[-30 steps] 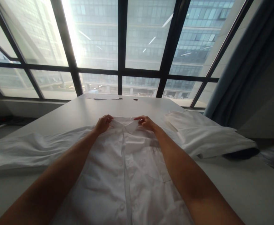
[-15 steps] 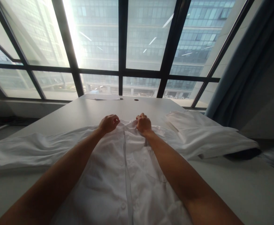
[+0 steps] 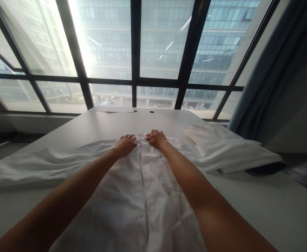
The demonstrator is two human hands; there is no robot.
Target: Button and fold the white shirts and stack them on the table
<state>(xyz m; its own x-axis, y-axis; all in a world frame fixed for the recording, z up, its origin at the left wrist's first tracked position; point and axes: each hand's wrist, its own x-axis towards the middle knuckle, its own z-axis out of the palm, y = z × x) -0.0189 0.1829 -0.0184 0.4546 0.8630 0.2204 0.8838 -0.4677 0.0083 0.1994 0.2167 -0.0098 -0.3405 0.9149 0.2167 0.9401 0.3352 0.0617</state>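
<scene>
One white shirt (image 3: 124, 203), front up, collar (image 3: 142, 137) end toward the windows (image 3: 166, 45)

Closest to the person: lower shirt body, between both forearms (image 3: 192, 185). Long axis runs straight away from the person; button placket (image 3: 144, 196) follows it, leaning slightly. Chest pocket (image 3: 169, 173) sits beside the right forearm; can't see what's inside.

Mid-table: collar end, under both hands. Left hand (image 3: 125, 144) has fingers laid over the collar's left side, right hand (image 3: 157, 139) has fingers bent over its right side. Gap between them is narrow. Can't tell whether either one pinches cloth.

Rumpled sleeve (image 3: 50, 162) stretches out sideways past the left forearm. Off to the right: layered white cloth (image 3: 234, 150), dark patch (image 3: 266, 168) at its near edge; can't tell if it's all the same garment.

White table (image 3: 111, 122) carries everything. Far end: white sheet (image 3: 114, 109) lying flat, dark round spots (image 3: 151, 112) near it. Beyond: black-framed windows, blue-grey curtain (image 3: 264, 73) on the right.
</scene>
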